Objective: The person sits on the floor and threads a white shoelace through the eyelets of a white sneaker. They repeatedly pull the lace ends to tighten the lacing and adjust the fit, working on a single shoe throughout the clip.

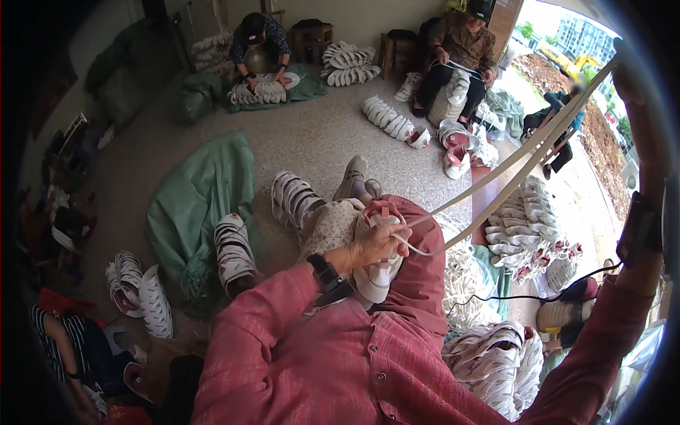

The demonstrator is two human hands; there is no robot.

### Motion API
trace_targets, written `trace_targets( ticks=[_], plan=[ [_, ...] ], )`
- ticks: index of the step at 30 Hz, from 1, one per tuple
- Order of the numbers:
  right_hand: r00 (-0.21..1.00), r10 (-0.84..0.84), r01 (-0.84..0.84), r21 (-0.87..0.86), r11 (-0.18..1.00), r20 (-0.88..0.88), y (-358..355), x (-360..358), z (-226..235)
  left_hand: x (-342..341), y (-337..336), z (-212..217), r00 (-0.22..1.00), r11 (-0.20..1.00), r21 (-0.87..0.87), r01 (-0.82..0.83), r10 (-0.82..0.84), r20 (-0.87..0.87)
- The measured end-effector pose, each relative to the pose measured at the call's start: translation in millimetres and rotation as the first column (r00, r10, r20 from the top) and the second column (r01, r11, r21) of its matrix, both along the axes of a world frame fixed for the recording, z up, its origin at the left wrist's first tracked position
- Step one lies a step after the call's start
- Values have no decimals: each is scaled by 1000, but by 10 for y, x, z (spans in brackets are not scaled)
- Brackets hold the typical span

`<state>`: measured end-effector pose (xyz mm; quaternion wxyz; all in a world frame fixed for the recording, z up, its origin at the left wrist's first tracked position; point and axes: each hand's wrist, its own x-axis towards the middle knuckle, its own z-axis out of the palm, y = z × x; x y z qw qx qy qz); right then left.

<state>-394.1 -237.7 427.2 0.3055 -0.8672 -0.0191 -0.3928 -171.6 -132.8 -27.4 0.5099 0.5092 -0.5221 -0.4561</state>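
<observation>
- Left hand (372,244) clamps shoe (379,265) on lap, fingers on lace (496,177).
- Right hand (627,71) raised high at rim, grip on lace not visible, cannot tell.
- Shoe piles (520,227) right; green sack (195,198) left; two other workers beyond.

One shoe (377,258) lies under one hand (375,244), with two lace strands (524,159) running up from it. Two seated workers (258,42) face the room, a third person (71,347) sits at lower left, and one green sack (198,198) lies on the floor.
</observation>
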Motion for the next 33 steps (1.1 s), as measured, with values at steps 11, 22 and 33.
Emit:
trace_targets(
  ticks=[11,22,33],
  plan=[
    [683,251,-347,-2,938,-686,277,486,-3900,550,-374,367,824,981,113,-160,196,-531],
    [756,326,-474,-131,871,-568,249,648,-4639,611,-768,211,812,942,28,-333,302,-500],
    [832,456,65,871,486,-317,-500,-229,-3766,-173,60,1859,840,842,-99,531,-507,196]
  ],
)
